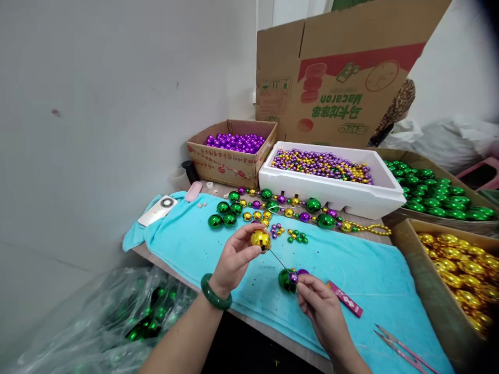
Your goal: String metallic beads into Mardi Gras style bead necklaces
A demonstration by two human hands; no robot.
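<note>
My left hand (238,255), with a green bangle (216,292) at its wrist, pinches a shiny gold ball (261,239) above the blue towel (187,239). A thin needle or wire (279,261) runs from that ball down to a small purple bead (292,278). Fingers closed, my right hand (322,304) holds this bead at its edge. Just behind the bead, a larger green ball (286,279) and a purple ball (303,272) rest on the towel. Loose green balls (223,221) and gold balls (256,215) lie beyond my left hand.
Bead strands (325,221) stretch before a white foam box (331,188) of small beads. Cartons hold purple (236,142), green (436,195) and gold balls (460,265). Scissors (403,349) and a pink packet (346,299) lie right, a phone (158,210) left.
</note>
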